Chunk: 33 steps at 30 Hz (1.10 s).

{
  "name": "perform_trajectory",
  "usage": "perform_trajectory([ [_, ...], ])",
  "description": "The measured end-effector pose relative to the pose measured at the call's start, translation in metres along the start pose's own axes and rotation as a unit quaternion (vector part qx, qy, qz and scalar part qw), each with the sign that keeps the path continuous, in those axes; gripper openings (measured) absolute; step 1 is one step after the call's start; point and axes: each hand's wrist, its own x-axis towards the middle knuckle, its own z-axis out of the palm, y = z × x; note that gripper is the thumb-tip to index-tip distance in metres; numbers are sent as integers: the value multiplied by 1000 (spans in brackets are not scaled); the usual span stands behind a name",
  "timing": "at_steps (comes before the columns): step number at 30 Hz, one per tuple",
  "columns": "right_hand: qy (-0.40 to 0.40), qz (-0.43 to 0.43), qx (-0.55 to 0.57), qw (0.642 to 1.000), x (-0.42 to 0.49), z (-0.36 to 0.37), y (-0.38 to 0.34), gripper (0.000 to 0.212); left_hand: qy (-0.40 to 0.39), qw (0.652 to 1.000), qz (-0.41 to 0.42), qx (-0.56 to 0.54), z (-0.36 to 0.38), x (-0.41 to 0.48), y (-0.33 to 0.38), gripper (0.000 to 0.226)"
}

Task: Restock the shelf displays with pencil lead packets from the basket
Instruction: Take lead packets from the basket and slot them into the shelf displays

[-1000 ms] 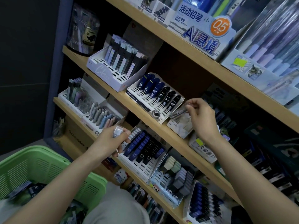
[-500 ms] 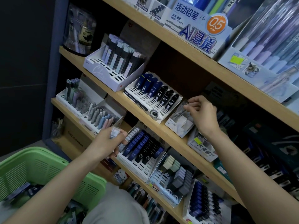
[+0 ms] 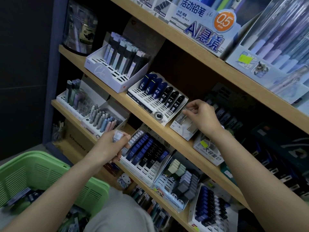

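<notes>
Pencil lead packets (image 3: 118, 135) sit as a small pale stack in my left hand (image 3: 110, 148), fingers and thumb curled round them, held in front of the lower shelf; more seem to lie in the green basket (image 3: 41, 158) at my lower left, too blurred to tell apart; my right hand (image 3: 203, 118) is up at the middle shelf (image 3: 167, 137), its fingers (image 3: 194, 106) bent and pinching what looks like one clear packet (image 3: 183, 118) over the small pale display box (image 3: 180, 129); that box lies just below my fingertips and just right of the tray of blue and black tubes (image 3: 157, 97); so the right hand is much the nearer, the left being down and to the left, well apart from the box; the clear packet's long axis I judge to run back up the box's slope, though it is too see-through to be sure; the move I expect is a short push down and in along that slope; after it the right hand would have to drop leftward to the stack for the next one.
</notes>
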Motion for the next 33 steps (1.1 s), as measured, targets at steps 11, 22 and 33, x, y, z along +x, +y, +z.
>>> perform_trajectory([
  [11,-11,17,48,999,1,-8,-3,16,7,1000,1,-6,0,1,-2,13],
  [22,57,-35,-99,993,-11,3,4,26,3,1000,2,5,0,2,-3,13],
  [33,-87,-80,60,991,-62,27,-64,21,-96,995,24,32,6,0,-2,29],
])
